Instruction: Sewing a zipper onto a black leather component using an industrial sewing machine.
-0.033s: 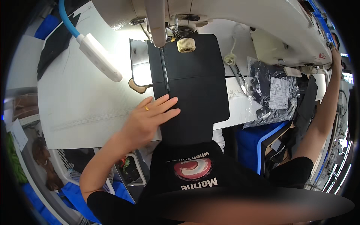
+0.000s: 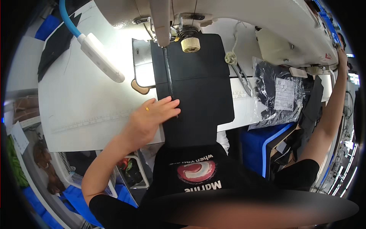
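A black fabric panel (image 2: pixel 202 95) lies flat under the head of a sewing machine (image 2: pixel 236 11), its near end reaching my lap. Along its left side runs a zipper (image 2: pixel 169 72), whose far end goes beneath the presser foot area. My left hand (image 2: pixel 152 114) rests on the panel over the zipper's near part, fingers stretched out and flat, a ring on one. Far to the right, my right hand (image 2: pixel 341 57) reaches up to the end of the machine; its fingers are too small and hidden to read.
A white lamp (image 2: pixel 101 57) on a blue neck hangs at left. Right of the panel lie thread snips (image 2: pixel 242 78) with a cord and a clear plastic bag (image 2: pixel 282 93) of dark pieces. Black fabric scraps (image 2: pixel 57 49) sit far left. A blue bin (image 2: pixel 253 149) stands below the table.
The fingers of my left hand have drawn closer together and shifted slightly, showing more of the zipper's near end. My right arm looks the same.
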A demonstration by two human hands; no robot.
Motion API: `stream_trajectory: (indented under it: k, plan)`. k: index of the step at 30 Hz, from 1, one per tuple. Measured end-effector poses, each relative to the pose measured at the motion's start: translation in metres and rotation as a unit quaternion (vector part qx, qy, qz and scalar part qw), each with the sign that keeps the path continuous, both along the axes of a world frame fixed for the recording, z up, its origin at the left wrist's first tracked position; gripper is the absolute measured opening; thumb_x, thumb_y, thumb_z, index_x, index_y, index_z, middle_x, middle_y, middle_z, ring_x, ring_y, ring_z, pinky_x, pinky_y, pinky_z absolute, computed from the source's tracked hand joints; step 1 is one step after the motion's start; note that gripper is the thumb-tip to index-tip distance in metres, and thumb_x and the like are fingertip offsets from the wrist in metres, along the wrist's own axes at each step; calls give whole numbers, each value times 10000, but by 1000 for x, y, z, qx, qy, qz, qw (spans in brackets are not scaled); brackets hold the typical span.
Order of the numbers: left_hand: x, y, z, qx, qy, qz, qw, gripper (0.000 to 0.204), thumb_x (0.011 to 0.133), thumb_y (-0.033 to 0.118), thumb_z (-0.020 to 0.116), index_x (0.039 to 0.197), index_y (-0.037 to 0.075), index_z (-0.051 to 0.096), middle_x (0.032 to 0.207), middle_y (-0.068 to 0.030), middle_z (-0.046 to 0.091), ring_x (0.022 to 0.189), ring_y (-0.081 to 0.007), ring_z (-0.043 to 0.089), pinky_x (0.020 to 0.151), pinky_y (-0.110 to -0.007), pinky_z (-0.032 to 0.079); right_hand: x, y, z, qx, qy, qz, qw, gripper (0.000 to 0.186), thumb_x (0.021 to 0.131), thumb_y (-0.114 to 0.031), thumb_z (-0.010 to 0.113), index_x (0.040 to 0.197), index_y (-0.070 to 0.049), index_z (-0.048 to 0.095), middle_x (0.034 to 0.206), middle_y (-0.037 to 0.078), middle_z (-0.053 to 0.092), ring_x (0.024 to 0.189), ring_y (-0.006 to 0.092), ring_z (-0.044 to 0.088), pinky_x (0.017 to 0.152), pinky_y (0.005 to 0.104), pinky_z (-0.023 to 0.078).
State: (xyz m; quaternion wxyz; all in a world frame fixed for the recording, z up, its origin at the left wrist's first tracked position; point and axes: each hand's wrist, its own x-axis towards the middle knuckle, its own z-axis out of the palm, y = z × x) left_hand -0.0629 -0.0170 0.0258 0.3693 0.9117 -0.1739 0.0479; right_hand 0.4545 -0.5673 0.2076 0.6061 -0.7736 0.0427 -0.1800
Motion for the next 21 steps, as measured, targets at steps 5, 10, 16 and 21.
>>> stream_trajectory:
  k: [5, 10, 16, 21]
  plan:
    - [48, 15, -14, 69, -105, 170, 977, 320, 835, 120, 672, 1150, 66, 652, 1283, -116, 605, 1161, -261, 589, 1007, -419, 402, -4, 0, -10, -10, 3, -5, 1000, 540, 971, -411, 491, 1294, 21, 512, 1270, 156, 574, 1144, 266, 570, 982, 380, 447]
    - [64, 23, -25, 189, -146, 214, 947, 467, 770, 338, 757, 1147, 77, 666, 1242, -83, 637, 1138, -243, 604, 1031, -475, 352, 4, -11, -2, -11, 4, -8, 1000, 554, 973, -423, 490, 1298, 26, 504, 1274, 155, 570, 1146, 267, 568, 984, 382, 446]
    - [65, 20, -29, 211, -159, 218, 939, 463, 763, 339, 760, 1149, 101, 668, 1213, -69, 655, 1136, -239, 606, 1052, -520, 321, -17, -11, -34, 12, -15, -6, 1000, 571, 975, -437, 490, 1302, 31, 495, 1280, 154, 566, 1149, 269, 565, 987, 384, 445]
    - [65, 20, -29, 186, -169, 220, 943, 445, 758, 307, 770, 1140, 100, 674, 1223, -72, 650, 1157, -243, 597, 1058, -504, 323, -67, -4, -99, 104, -161, 1, 981, 554, 1010, -440, 401, 1309, 18, 486, 1320, 156, 530, 1203, 273, 527, 1011, 416, 435]
